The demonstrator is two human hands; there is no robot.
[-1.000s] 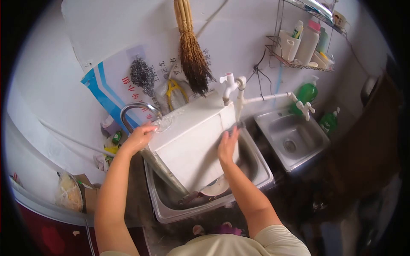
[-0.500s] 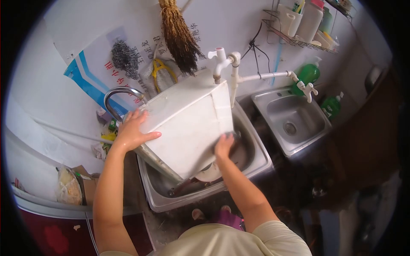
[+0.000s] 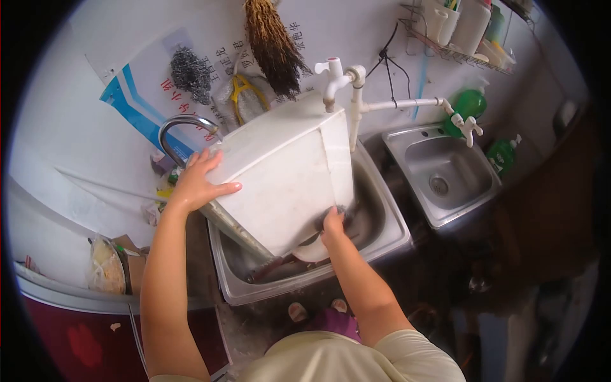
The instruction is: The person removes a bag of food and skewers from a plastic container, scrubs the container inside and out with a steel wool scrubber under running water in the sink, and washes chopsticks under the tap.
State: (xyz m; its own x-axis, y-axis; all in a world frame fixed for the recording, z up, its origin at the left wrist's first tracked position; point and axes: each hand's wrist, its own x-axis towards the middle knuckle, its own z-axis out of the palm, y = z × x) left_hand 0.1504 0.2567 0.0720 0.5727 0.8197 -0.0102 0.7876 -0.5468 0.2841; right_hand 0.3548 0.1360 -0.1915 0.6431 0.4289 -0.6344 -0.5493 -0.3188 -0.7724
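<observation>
A large white box-like panel [image 3: 280,184] leans at a tilt in the steel sink [image 3: 312,277]. My left hand [image 3: 197,184] lies spread on its upper left edge, beside the curved chrome faucet [image 3: 184,121]. Near the panel's lower right part, my right hand [image 3: 333,224] is closed round a dark scrubber [image 3: 340,210], mostly hidden by the fingers. Below that hand, a pale round object [image 3: 310,252] and a reddish-brown handle [image 3: 264,270] show in the sink.
A white tap [image 3: 334,79] juts out over the panel's top right. To the right are a small sink [image 3: 445,169], green bottles [image 3: 503,156] and a wire rack [image 3: 458,54]. A broom [image 3: 273,48] and steel wool [image 3: 191,73] hang on the wall.
Over the last second my left hand moved from the faucet side onto the panel and spread out. My right hand slid down the panel's right side, and the scrubber moved down with it.
</observation>
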